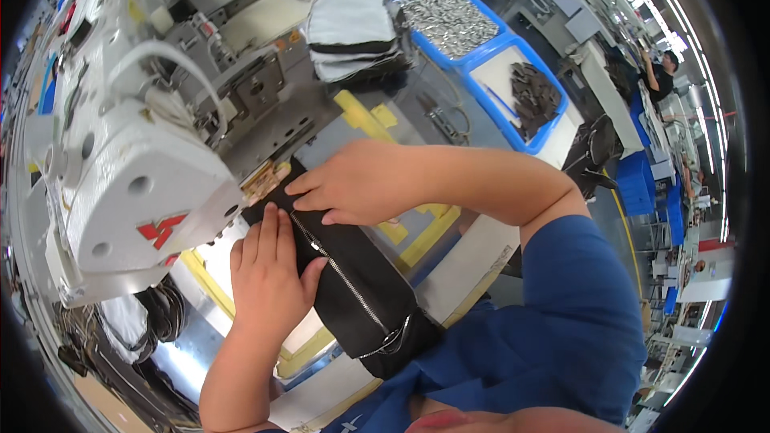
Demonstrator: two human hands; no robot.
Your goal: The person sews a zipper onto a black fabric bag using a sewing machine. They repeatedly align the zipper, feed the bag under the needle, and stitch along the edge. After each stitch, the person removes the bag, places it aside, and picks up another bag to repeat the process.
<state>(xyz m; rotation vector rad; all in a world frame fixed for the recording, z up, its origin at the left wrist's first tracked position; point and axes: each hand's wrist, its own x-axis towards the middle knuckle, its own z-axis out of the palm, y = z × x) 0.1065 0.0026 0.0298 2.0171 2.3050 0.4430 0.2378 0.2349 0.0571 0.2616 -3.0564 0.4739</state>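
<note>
A black fabric pouch (341, 293) with a silver zipper (345, 281) lies lengthwise from the white sewing machine (152, 184) toward my body. My left hand (273, 265) rests flat on its left edge, fingers stretched toward the machine and thumb apart. From the right, my right hand (365, 184) reaches over the far end, its fingers spread and pressing on the cloth beside the zipper. Both hands are open and lie on top of the fabric. Close to my fingertips is the machine's presser area (265, 180); the needle cannot be made out.
Grey-and-black fabric pieces (349, 24) are stacked behind the pouch. Blue trays hold silver metal parts (449, 20) and dark pieces (531, 100). A pair of snips (439, 116) lies nearby. Yellow tape (365, 120) marks the table. A co-worker (660, 76) is at far right.
</note>
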